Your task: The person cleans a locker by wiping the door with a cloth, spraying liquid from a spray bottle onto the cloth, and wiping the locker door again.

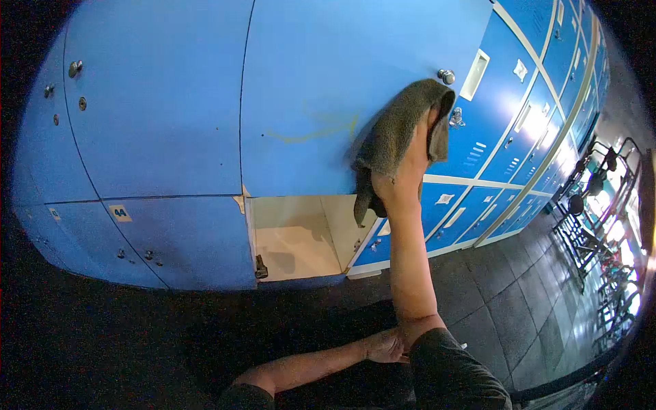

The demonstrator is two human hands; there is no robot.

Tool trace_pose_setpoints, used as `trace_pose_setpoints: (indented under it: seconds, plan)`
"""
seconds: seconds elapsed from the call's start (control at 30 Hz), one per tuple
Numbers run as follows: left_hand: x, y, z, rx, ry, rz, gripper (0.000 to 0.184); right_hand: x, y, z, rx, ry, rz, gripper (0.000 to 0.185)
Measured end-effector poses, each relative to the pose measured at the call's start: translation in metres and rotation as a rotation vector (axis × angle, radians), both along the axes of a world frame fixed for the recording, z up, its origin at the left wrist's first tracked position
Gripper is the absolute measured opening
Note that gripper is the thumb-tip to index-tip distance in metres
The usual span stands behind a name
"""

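Note:
My right hand (pixel 408 160) reaches up and presses a grey-green cloth (pixel 393 126) against a large blue locker door (pixel 307 61). The cloth drapes over the fingers and hangs down past the wrist. A round metal knob (pixel 446 76) and a lock (pixel 456 117) are just right of the cloth. Faint yellowish marks (pixel 314 133) show on the door to its left. Low in view, my left hand (pixel 386 346) is beside my right elbow, and its fingers are mostly hidden behind that arm.
Under the door is an open white compartment (pixel 294 239) with a dark latch (pixel 261 266) on its edge. A closed locker numbered 44 (pixel 120 213) adjoins it. More blue lockers (pixel 506 102) recede rightward over dark floor tiles (pixel 492 273). Black metal equipment (pixel 581 219) stands far right.

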State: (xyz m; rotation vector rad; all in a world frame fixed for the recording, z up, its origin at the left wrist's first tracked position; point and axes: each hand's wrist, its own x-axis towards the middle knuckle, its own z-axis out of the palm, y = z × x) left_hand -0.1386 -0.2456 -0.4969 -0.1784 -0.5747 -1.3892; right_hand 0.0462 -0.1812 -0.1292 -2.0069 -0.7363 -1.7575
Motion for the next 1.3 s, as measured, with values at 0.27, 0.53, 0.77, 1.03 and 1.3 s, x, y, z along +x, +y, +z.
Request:
trace_pose_setpoints:
  seconds: [0.27, 0.53, 0.77, 1.03, 1.3]
  plan:
    - [-0.009, -0.012, -0.026, -0.106, -0.102, 0.186, 0.031, 0.003, -0.015, -0.046, -0.036, 0.114, 0.068, 0.059]
    - [0.001, -0.027, -0.035, -0.061, 0.010, -0.049, 0.042, 0.013, -0.019, -0.018, 0.067, 0.047, 0.079, 0.078]
    - [-0.003, -0.007, -0.017, 0.142, -0.064, 0.058, 0.047, -0.002, -0.007, -0.028, 0.014, 0.263, 0.101, 0.082]
    - [-0.003, -0.016, -0.034, -0.026, 0.590, -0.616, 0.066, 0.018, -0.037, -0.050, 0.138, 0.161, 0.154, 0.062]
    - [0.009, -0.036, -0.065, -0.018, 0.163, -0.198, 0.048, 0.021, -0.014, -0.012, 0.005, -0.030, 0.011, 0.093]
